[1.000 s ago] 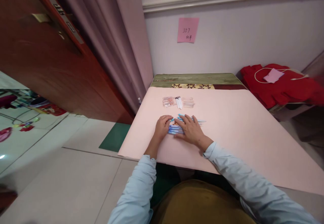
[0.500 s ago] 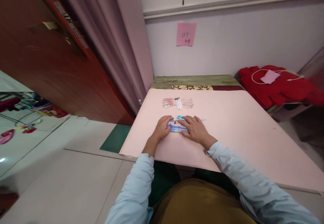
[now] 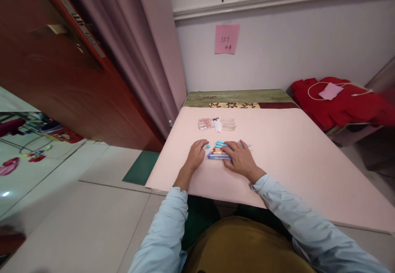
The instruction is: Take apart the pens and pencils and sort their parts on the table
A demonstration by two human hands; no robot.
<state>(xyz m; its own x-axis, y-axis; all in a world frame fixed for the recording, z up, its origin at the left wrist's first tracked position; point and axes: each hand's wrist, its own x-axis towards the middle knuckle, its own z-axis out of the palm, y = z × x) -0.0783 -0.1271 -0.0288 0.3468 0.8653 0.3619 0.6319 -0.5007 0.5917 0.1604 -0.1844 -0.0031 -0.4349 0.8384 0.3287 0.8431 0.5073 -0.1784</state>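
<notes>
Several pens lie side by side on the pale pink table cover: light blue pens at the far side, orange-brown ones in the middle and violet-blue ones nearest me. My right hand rests flat over their right part, fingers spread, hiding much of them. My left hand sits just left of the pens, apart from them, fingers loosely curved and nothing seen in it. By its fingertips is a small blue piece, too small to make out. Farther back are white sticks with black ends.
Beside the white sticks lie reddish clear strips and paler clear strips. The pink cover spreads over the table. Red cloth with a white cable is at the right; a brown door stands left.
My left hand has drawn slightly left, off the pens' left ends. The pens and the small blue piece now show more. My right hand stays over the pens, shifted slightly right.
</notes>
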